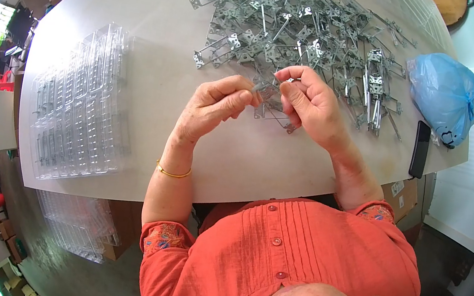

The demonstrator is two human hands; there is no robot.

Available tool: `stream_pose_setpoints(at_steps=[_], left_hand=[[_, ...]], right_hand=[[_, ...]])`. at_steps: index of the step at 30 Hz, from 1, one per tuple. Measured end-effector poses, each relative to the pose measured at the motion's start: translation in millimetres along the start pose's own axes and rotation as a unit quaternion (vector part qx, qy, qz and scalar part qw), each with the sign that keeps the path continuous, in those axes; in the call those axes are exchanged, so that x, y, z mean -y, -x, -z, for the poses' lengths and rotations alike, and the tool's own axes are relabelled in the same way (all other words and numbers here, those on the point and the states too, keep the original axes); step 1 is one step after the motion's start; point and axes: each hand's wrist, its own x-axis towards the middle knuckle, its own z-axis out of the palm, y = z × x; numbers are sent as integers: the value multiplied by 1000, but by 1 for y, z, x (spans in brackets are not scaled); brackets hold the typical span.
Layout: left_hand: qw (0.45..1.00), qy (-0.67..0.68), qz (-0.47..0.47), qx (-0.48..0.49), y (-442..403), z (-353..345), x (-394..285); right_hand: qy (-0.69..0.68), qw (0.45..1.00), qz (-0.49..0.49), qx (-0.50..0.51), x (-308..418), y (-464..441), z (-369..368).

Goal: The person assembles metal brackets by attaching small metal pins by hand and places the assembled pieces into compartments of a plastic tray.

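Observation:
My left hand (217, 103) pinches a small grey metal bracket (264, 86) between thumb and forefinger. Across from it, my right hand (310, 102) has its thumb and fingers closed at the bracket's other side, though the fingers partly hide the contact. Just beyond both hands spreads a large loose pile of metal bracket-and-rod pieces (292, 24), some lying right under my fingertips. To the right of the pile, several similar pieces lie together in a neat stack (375, 86).
Clear plastic trays (81, 106) lie at the table's left, with metal pieces in some slots. More trays (75, 225) are below the table edge. A blue plastic bag (444, 93) and a black phone (420, 149) are on the right. The white table (234, 169) curves around.

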Motion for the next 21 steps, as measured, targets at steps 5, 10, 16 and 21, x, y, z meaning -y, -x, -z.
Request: stream_pose_setpoints(at_steps=[5,10,16,21], left_hand=[[999,0,11,44,0,-5,-6],[997,6,21,73,2,-5,-11],[990,-6,7,139,1,-6,-12],[991,38,33,126,4,-9,-16]], right_hand=[[-172,981,-70,63,4,-4,6],[-220,964,-108,104,5,-3,8],[-67,993,-60,81,6,-2,10],[-20,999,5,-28,5,-2,10]])
